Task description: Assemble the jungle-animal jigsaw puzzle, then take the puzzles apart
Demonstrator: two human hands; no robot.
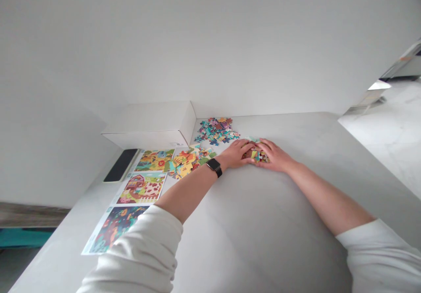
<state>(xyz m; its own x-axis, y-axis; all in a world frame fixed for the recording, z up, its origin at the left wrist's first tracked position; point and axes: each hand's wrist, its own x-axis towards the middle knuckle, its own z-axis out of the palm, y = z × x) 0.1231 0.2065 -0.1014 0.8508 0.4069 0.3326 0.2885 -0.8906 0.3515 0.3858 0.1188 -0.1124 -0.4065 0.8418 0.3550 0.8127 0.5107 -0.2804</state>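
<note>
A heap of jigsaw puzzle pieces in brown, yellow and green lies on the grey table between my two hands. From the left, my left hand, with a black watch on the wrist, curves its fingers round the heap. My right hand cups it from the other side, fingers bent over its edge. Both hands hold the pieces together, and part of the heap is hidden under the fingers. Beyond my left hand lies a pile of teal, purple and orange pieces. A yellow and green pile lies left of my left hand.
A white box stands against the wall at the back left. A dark phone lies in front of it. Three picture sheets lie in a column: a jungle sheet, a farm sheet and a dark blue sheet, partly under my left sleeve.
</note>
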